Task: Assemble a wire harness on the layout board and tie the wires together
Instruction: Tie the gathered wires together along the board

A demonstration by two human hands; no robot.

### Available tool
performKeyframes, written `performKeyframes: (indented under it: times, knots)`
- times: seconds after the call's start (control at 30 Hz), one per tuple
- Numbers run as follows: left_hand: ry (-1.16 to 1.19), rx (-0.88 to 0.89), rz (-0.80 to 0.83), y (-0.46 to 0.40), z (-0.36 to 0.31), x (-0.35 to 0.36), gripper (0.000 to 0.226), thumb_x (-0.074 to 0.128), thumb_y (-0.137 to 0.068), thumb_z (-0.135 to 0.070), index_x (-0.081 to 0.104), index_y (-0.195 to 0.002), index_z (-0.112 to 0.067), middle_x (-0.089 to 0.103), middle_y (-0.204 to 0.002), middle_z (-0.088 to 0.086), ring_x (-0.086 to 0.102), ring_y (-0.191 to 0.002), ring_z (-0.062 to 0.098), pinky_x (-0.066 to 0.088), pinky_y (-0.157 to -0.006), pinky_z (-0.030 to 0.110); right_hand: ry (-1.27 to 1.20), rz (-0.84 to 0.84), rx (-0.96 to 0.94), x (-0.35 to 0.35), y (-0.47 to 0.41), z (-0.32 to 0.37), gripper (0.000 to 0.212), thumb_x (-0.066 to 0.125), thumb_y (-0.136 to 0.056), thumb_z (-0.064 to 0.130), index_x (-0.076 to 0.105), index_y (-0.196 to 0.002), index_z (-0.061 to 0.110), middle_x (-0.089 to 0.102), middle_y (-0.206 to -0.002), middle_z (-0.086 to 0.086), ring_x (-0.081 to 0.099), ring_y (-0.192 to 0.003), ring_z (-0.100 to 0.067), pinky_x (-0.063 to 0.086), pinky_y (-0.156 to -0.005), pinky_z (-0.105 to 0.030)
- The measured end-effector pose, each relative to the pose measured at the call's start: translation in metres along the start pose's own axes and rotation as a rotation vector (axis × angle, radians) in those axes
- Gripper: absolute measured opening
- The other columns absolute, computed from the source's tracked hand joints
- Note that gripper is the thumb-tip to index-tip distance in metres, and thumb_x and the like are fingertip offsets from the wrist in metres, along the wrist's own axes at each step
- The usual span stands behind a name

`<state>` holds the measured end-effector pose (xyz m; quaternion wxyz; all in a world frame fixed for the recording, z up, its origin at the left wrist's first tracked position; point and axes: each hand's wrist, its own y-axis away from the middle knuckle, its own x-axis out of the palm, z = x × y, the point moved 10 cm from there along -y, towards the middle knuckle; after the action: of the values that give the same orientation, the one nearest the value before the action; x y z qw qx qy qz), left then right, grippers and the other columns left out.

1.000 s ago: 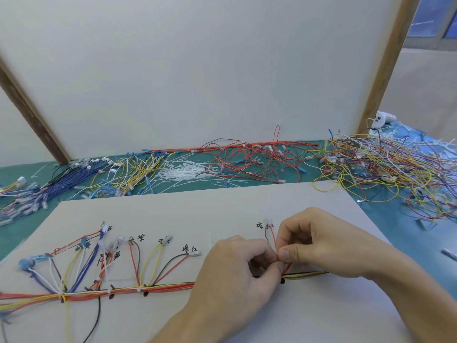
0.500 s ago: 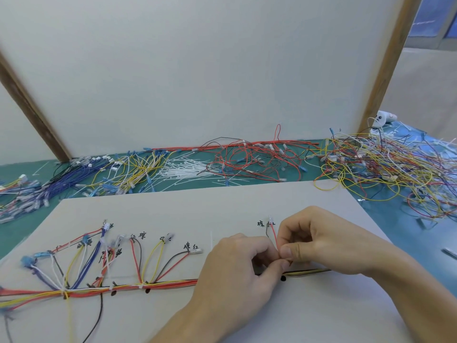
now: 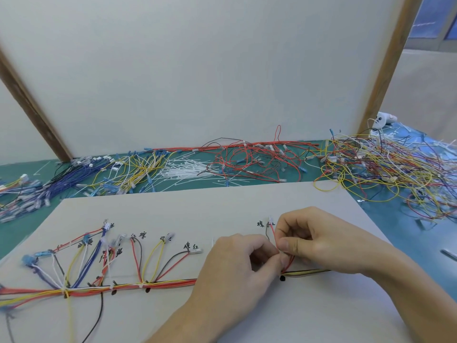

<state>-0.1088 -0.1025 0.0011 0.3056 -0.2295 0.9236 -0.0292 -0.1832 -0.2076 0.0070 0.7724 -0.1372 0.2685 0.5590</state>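
Change: hardly anything had moved; both hands stayed pinched together.
Left hand (image 3: pixel 237 266): fingertips pinched the red wire (image 3: pixel 272 231).
Right hand (image 3: pixel 319 240): pinched that wire too.
Harness (image 3: pixel 148 284): lay at 9 o'clock on the layout board (image 3: pixel 197 206).

A large white panel (image 3: pixel 197 70) stands upright behind the bench, framed by slanting wooden struts (image 3: pixel 385 65); the bench top is a green mat (image 3: pixel 14 231); upper right — a blue-tinted window (image 3: pixel 435 18), daylight soft and even.
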Motion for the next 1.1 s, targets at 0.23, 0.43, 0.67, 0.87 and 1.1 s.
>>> performKeyframes:
  times: [0.23, 0.43, 0.67, 0.87, 1.1]
  knots:
    - [0.053, -0.039, 0.009, -0.001, 0.004, -0.002, 0.009, 0.075, -0.088, -0.037, 0.078, -0.082, -0.032, 0.069, -0.063, -0.020, 0.051, -0.050, -0.002, 0.034, -0.050, 0.007, -0.022, -0.002, -0.003, 0.000, 0.000, 0.000, 0.018, 0.067, -0.099, 0.017, 0.071, -0.084, 0.027, 0.078, -0.082, -0.006, 0.069, -0.068, -0.015, 0.055, -0.063, -0.030]
    - [0.038, -0.050, 0.009, -0.002, 0.007, 0.000, 0.015, 0.072, -0.087, -0.044, 0.076, -0.083, -0.030, 0.073, -0.071, -0.014, 0.051, -0.053, 0.002, 0.034, -0.053, 0.012, 0.044, 0.002, -0.038, -0.002, 0.002, 0.002, 0.013, 0.070, -0.097, 0.031, 0.074, -0.086, 0.024, 0.079, -0.082, -0.001, 0.072, -0.081, -0.035, 0.057, -0.076, -0.056]
    - [0.054, -0.032, 0.051, -0.004, 0.009, 0.000, 0.015, 0.068, -0.094, -0.042, 0.077, -0.086, -0.033, 0.068, -0.069, -0.003, 0.043, -0.053, 0.004, 0.031, -0.051, 0.014, 0.092, 0.005, -0.090, -0.004, 0.001, 0.001, 0.015, 0.068, -0.099, 0.030, 0.069, -0.084, 0.027, 0.072, -0.076, -0.011, 0.046, -0.057, -0.011, 0.037, -0.053, -0.029]
    - [0.078, -0.035, 0.065, -0.004, 0.011, 0.003, 0.012, 0.069, -0.091, -0.040, 0.078, -0.086, -0.033, 0.071, -0.071, -0.007, 0.044, -0.053, 0.001, 0.033, -0.052, 0.014, 0.077, -0.026, -0.079, -0.005, 0.000, -0.001, 0.019, 0.067, -0.099, 0.024, 0.067, -0.080, 0.025, 0.063, -0.060, 0.006, 0.039, -0.045, -0.003, 0.031, -0.045, -0.015]
    - [0.011, -0.029, 0.083, -0.003, 0.009, 0.005, 0.008, 0.071, -0.088, -0.038, 0.077, -0.085, -0.034, 0.073, -0.077, -0.017, 0.056, -0.060, -0.002, 0.039, -0.058, 0.010, 0.038, -0.126, -0.071, -0.014, 0.000, -0.002, 0.019, 0.066, -0.100, 0.026, 0.066, -0.082, 0.022, 0.057, -0.058, 0.015, 0.035, -0.045, -0.006, 0.028, -0.045, -0.016]
